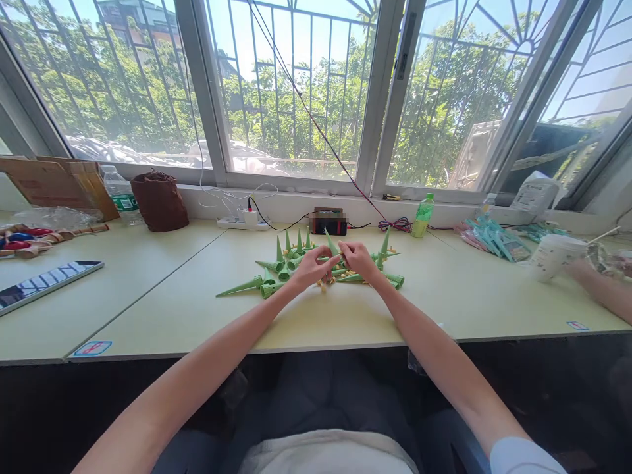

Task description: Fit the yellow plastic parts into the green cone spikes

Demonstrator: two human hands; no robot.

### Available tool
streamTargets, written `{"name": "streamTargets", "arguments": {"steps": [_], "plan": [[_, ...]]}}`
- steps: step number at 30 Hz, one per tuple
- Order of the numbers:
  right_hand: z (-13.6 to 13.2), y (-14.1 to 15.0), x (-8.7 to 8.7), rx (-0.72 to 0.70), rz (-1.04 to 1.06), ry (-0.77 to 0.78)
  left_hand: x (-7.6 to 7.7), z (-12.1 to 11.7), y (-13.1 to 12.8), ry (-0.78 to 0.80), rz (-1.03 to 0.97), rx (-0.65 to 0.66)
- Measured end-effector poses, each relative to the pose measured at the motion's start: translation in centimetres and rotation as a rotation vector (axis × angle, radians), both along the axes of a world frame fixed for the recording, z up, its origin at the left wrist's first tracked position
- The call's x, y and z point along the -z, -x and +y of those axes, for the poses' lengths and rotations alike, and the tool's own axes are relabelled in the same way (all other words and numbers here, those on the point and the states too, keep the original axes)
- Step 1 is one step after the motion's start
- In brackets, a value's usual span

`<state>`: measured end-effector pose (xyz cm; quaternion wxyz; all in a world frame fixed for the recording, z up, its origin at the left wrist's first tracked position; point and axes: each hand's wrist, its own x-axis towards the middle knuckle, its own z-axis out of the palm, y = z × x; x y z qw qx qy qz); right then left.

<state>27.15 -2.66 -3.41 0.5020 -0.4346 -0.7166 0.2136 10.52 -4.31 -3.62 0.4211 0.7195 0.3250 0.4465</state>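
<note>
A heap of several green plastic cones (276,271) lies on the pale table (197,309) in front of me, mixed with small yellowish pieces (323,285). My left hand (312,265) and my right hand (358,258) meet over the middle of the heap. Both are closed in a pinch on one green cone (332,247) whose tip points up and left between them. One long cone (240,287) lies flat at the heap's left edge.
A brown pouch (158,200), a water bottle (119,191) and a cardboard box (59,184) stand at back left. A power strip (241,220), a black device (328,222) and a green bottle (423,216) line the sill. Another person's arm (600,288) rests at right by a white cup (555,255).
</note>
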Motion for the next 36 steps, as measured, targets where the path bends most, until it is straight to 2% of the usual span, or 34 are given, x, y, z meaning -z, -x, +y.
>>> {"name": "streamTargets", "arguments": {"steps": [4,7,12,15,18,20,23,26,31,36], "plan": [[0.1,-0.2,0.1,0.000,-0.048,0.009,0.7,0.4,-0.1,-0.213,0.101,-0.106],[0.1,-0.2,0.1,0.008,-0.093,0.014,1.2,0.9,-0.1,-0.362,0.128,-0.132],[0.6,0.0,0.4,0.032,-0.071,0.018,1.3,1.2,-0.2,-0.409,0.157,-0.164],[0.9,0.1,0.6,0.081,0.004,-0.004,0.8,0.9,-0.5,-0.383,0.131,-0.262],[1.1,-0.1,0.5,0.149,0.087,-0.026,0.2,0.6,-0.6,-0.241,0.035,-0.317],[1.0,-0.2,0.3,0.169,0.120,-0.037,-0.1,0.4,-0.7,-0.093,-0.011,-0.274],[0.7,-0.1,0.2,0.121,0.103,-0.037,-0.2,0.4,-0.6,0.120,-0.017,-0.121],[0.4,0.1,0.3,0.056,0.064,-0.042,-0.2,0.4,-0.5,0.247,-0.049,-0.020],[0.0,0.2,0.1,0.025,0.010,-0.039,-0.1,0.4,-0.2,0.245,-0.100,0.028],[0.2,0.1,0.1,-0.005,0.035,-0.006,-0.1,0.1,0.0,0.062,-0.015,-0.041]]}}
